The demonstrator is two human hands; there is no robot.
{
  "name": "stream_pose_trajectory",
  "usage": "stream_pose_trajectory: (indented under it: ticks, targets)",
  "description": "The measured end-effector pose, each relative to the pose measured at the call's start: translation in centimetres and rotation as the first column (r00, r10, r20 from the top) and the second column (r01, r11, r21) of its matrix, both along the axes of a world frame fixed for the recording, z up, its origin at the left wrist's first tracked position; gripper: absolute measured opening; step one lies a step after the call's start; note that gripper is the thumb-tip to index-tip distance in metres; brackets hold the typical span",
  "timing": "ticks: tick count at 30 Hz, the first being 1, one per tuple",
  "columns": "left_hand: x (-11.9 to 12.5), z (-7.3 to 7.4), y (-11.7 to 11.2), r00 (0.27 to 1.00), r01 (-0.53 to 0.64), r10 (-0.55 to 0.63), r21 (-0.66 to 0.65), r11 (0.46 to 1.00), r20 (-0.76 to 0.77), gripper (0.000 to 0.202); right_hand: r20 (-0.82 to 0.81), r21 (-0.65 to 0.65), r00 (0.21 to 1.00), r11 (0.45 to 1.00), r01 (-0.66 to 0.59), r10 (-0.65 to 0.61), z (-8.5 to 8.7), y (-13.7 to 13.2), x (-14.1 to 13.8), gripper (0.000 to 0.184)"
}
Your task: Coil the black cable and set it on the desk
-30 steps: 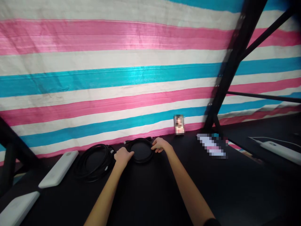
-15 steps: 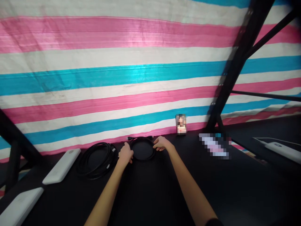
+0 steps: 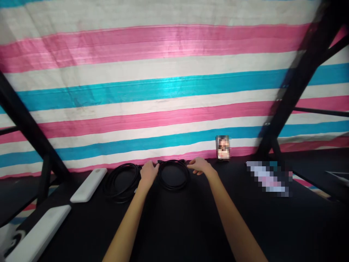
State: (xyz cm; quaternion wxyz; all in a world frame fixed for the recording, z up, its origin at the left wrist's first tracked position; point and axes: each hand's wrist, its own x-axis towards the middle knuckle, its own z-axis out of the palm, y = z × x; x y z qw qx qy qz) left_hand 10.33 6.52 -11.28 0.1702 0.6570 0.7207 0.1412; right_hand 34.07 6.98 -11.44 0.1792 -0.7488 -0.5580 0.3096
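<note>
A thin black cable coiled into a ring (image 3: 174,188) lies flat on the black table, its dark plugs at the far side. My left hand (image 3: 148,174) is at the ring's left, between it and a thicker coil of black cable (image 3: 108,185). Its thumb stands apart from the rest, and its other fingers are partly hidden. On the ring's right side, my right hand (image 3: 200,166) has its fingers spread, with a small gap to the cable. Neither hand shows anything held.
Two white slab-shaped devices (image 3: 88,185) lie on the left. A small upright box with a pixelated front (image 3: 223,148) stands at the back. Blurred flat items (image 3: 268,179) lie to the right. Black metal frame posts (image 3: 294,91) rise before the striped sheet (image 3: 163,109).
Both hands have drawn away from the ring's sides, fingers opening. The camera view has swung left, so the table's things appear farther right.
</note>
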Motion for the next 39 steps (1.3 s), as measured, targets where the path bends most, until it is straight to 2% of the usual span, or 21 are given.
stream_pose_trajectory:
  ticks: [4, 9, 13, 18, 20, 23, 29, 31, 34, 39]
  targets:
    - [-2.2, 1.3, -0.1, 0.986, -0.137, 0.147, 0.109, 0.985, -0.083, 0.044, -0.013, 0.098, 0.999, 0.994, -0.037, 0.038, 1.8, -0.5, -0.3, 0.039]
    - [-4.1, 0.4, 0.3, 0.955, -0.240, 0.242, 0.033, 0.970, -0.172, 0.067, 0.003, 0.098, 0.998, 0.993, -0.059, 0.059, 2.1, -0.7, -0.6, 0.033]
    - [-4.0, -0.2, 0.5, 0.944, -0.245, 0.247, 0.038, 0.969, -0.219, 0.064, 0.055, 0.069, 0.997, 0.996, -0.063, 0.060, 1.5, -0.5, -0.8, 0.030]
    - [-2.0, -0.1, 0.1, 0.933, -0.179, 0.209, 0.128, 0.976, -0.292, 0.058, 0.150, 0.012, 0.988, 0.999, -0.032, 0.029, 0.2, -0.2, -1.9, 0.032]
    - [-1.3, -0.2, -0.1, 0.935, -0.154, 0.184, 0.121, 0.981, -0.302, 0.060, 0.191, -0.015, 0.981, 1.000, -0.021, 0.024, -0.3, -0.1, -2.4, 0.033]
    - [-1.0, -0.4, -0.2, 0.929, -0.182, 0.205, 0.101, 0.978, -0.309, 0.063, 0.221, -0.038, 0.975, 0.999, -0.024, 0.032, -0.9, 0.1, -2.6, 0.036]
    - [-2.5, -0.3, -0.1, 0.925, -0.242, 0.243, 0.043, 0.969, -0.291, 0.039, 0.198, -0.079, 0.980, 0.997, -0.011, 0.026, -1.8, 0.6, -2.1, 0.043]
    - [-3.1, 0.0, 0.0, 0.939, -0.231, 0.224, 0.005, 0.973, -0.263, 0.037, 0.180, -0.078, 0.983, 0.997, 0.000, 0.015, -2.2, 0.8, -1.9, 0.045]
    - [-4.1, 0.6, 0.3, 0.958, -0.210, 0.194, -0.057, 0.976, -0.212, 0.035, 0.150, -0.079, 0.989, 0.997, 0.012, 0.000, -2.5, 1.0, -1.6, 0.040]
    - [-6.1, 1.2, 0.8, 0.968, -0.220, 0.202, -0.123, 0.968, -0.146, 0.036, 0.140, -0.084, 0.990, 0.996, 0.028, -0.016, -1.8, 0.6, -1.7, 0.037]
